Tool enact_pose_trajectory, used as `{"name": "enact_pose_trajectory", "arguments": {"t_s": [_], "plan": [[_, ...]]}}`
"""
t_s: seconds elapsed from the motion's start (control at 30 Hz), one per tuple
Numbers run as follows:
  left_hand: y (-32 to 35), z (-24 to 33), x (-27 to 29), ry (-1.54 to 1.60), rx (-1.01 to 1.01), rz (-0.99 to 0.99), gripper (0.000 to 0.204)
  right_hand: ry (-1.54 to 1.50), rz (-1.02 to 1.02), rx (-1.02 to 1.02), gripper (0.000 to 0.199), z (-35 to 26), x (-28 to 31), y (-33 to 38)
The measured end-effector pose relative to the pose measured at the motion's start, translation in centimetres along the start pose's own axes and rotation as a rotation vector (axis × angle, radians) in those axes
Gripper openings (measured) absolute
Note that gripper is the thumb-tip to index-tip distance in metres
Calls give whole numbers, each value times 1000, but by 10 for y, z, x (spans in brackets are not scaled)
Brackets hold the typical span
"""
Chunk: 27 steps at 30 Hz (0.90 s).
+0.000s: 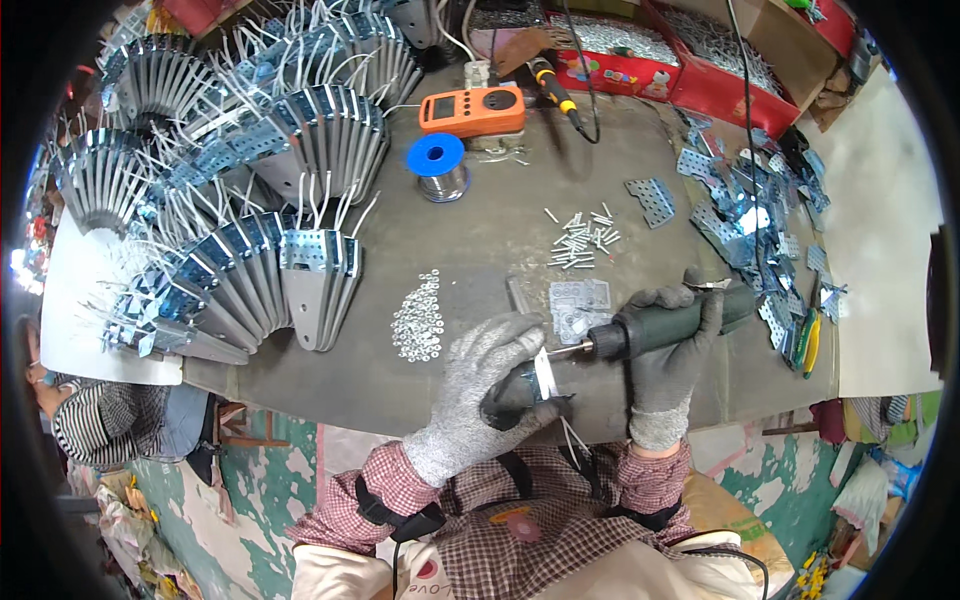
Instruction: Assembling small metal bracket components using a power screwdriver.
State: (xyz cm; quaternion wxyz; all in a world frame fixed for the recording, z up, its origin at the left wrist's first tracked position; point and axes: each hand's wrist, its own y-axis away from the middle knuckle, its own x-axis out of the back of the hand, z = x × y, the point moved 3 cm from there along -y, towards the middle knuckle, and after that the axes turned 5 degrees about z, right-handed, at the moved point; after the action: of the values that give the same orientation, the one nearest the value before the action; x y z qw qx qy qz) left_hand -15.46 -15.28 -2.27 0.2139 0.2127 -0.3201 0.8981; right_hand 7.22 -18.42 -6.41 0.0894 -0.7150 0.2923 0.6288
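Left grip [480, 385], grey glove, closed round a dark part with a small metal plate [545, 375], at the near edge of the surface [480, 250]. Right grip [670, 345] wrapped round green electric screwdriver [665, 325], bit touching the plate: fastening step, judged. Next calls for square bit, steady plate; washers [418, 315] left of grips, screws [585, 240] beyond.

grey worktable [480, 240], peeling green floor [270, 470]

you're in a small assembly workshop. your grey bench [480, 230] carries stacks of metal brackets [240, 200], a solder spool [437, 165], an orange meter [472, 108], loose screws [583, 240] and washers [418, 315]. red boxes of parts [700, 60] sit behind.
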Motion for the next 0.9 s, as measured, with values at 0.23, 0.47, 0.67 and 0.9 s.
{"name": "enact_pose_trajectory", "arguments": {"t_s": [0.23,0.47,0.67,0.9], "plan": [[-47,-47,56,-788,148,5,28,-2,-10,-2,35,0,1,-2],[-65,-78,48,-1046,26,-196,18,50,-5,13,35,1,-2,-2],[-29,-31,30,-408,124,-55,20,4,5,-27,34,0,2,0],[-33,-44,51,-730,92,32,18,48,11,-1,36,1,-2,0]]}}
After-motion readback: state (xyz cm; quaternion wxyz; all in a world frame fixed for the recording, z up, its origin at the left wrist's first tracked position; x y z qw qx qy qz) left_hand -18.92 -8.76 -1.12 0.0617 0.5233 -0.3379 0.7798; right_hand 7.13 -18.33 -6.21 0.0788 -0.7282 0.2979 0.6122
